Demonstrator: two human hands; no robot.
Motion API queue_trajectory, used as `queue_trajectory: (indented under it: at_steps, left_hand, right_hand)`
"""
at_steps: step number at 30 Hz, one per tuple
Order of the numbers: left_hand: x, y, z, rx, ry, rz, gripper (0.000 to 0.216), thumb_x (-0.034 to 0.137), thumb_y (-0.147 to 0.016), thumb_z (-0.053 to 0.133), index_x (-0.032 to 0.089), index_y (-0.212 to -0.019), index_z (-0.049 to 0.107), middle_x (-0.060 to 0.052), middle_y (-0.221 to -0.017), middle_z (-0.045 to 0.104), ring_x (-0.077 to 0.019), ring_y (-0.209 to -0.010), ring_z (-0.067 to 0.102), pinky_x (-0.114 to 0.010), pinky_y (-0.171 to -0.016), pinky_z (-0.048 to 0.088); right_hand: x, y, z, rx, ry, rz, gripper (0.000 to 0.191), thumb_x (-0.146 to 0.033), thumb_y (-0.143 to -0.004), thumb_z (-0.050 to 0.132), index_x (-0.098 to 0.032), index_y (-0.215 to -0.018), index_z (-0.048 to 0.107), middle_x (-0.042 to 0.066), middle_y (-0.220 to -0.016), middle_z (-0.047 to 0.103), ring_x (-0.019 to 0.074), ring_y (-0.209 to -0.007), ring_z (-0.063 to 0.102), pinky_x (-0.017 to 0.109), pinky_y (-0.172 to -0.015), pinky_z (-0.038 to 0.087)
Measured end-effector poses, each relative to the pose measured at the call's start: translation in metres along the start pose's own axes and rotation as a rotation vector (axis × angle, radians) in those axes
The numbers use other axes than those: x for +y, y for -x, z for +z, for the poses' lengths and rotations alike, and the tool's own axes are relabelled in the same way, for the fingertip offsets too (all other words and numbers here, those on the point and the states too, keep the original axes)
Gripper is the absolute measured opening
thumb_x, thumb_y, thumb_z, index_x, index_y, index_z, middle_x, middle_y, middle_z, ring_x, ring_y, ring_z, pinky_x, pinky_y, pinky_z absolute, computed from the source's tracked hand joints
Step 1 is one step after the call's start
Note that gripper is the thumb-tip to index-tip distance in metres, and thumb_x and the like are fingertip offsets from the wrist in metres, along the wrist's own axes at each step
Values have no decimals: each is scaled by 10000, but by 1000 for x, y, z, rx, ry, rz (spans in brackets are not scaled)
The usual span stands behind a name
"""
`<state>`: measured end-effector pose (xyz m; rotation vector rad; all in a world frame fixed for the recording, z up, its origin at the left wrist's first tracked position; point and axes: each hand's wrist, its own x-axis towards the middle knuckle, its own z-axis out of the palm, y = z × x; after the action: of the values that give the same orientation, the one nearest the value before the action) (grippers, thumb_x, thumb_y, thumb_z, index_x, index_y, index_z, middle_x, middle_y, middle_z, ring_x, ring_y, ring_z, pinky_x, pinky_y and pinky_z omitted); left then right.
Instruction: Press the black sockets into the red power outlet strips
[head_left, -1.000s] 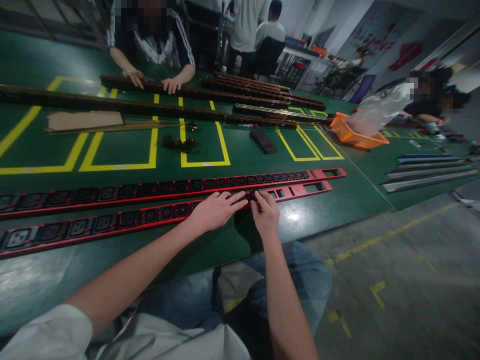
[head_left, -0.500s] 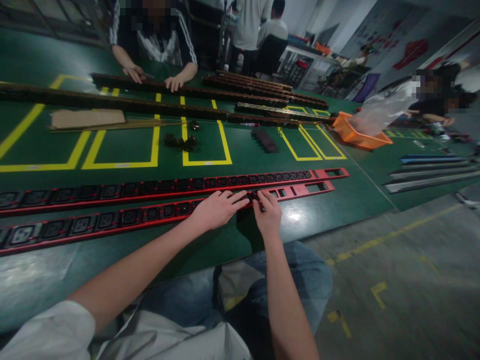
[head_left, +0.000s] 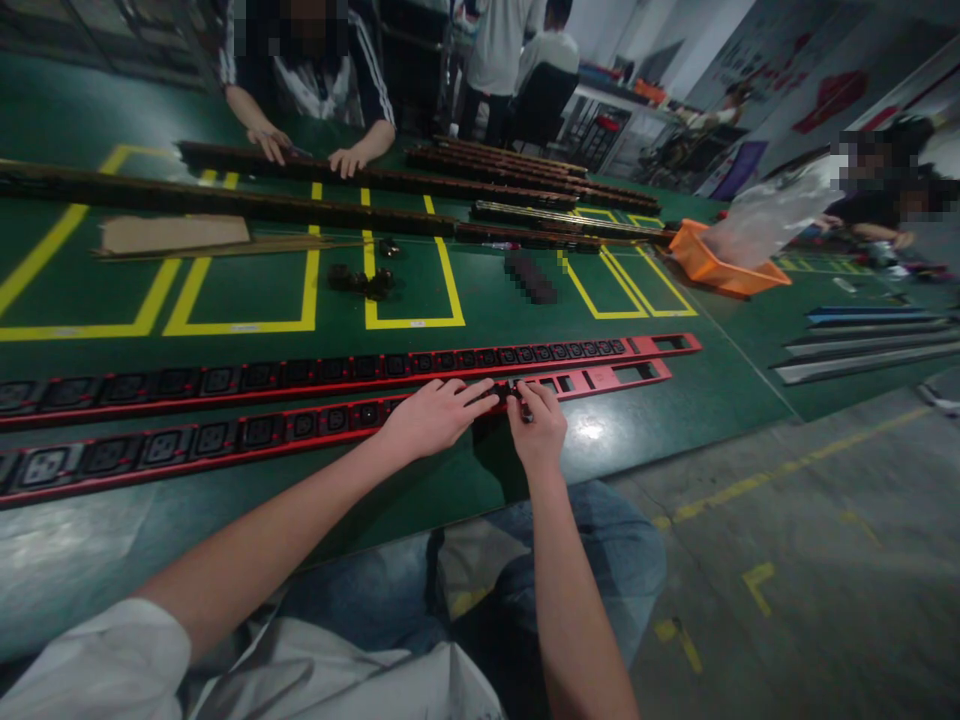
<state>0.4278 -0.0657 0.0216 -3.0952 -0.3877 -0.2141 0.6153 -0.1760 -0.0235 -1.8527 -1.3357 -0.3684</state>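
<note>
Two long red power strips with black sockets lie side by side on the green table. My left hand rests across the nearer power strip, its fingers stretched out over the sockets toward the right. At the strip's open slots, my right hand pinches a small black socket between thumb and fingers. Most of that socket is hidden by the fingers. Just beyond both hands is the farther power strip, with its row filled up to the cut-out at the right end.
Across the table, a person's hand rests on a dark rail. Small black parts and cardboard lie between. An orange bin holds a plastic bag. Grey strips lie at the right.
My right hand's fingers have shifted slightly at the strip, and something dark now shows below the fingertips. My left hand stays in place.
</note>
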Motion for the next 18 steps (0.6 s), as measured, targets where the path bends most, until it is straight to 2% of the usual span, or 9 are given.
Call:
queue_trajectory:
  at_steps: [3, 9, 18]
  left_hand:
    - [0, 0, -1, -10, 8, -9, 532, 268, -1027, 406, 298, -1558, 434, -15, -1694, 376, -259, -1254, 581, -428, -974, 497]
    - [0, 0, -1, -20, 14, -13, 535, 271, -1024, 422, 304, -1558, 434, -17, -1695, 373, -256, -1269, 580, -412, -983, 488]
    - [1, 0, -1, -8, 6, -14, 511, 277, -1033, 410, 291, -1541, 453, -9, -1689, 385, -259, -1254, 589, -428, -973, 501]
  right_hand:
    - [0, 1, 1, -11, 9, 3, 285, -380, -995, 571, -214, -1110, 772, 130, -1104, 736, 227, -991, 721, 361, -816, 633]
    - [-1, -1, 1, -26, 31, -4, 291, -365, -1018, 536, -216, -1056, 783, 106, -1047, 748, 211, -987, 712, 341, -863, 606]
    - [0, -2, 0, -26, 73, 24, 293, -333, -1026, 516, -204, -1037, 779, 116, -1075, 751, 224, -995, 707, 359, -864, 590]
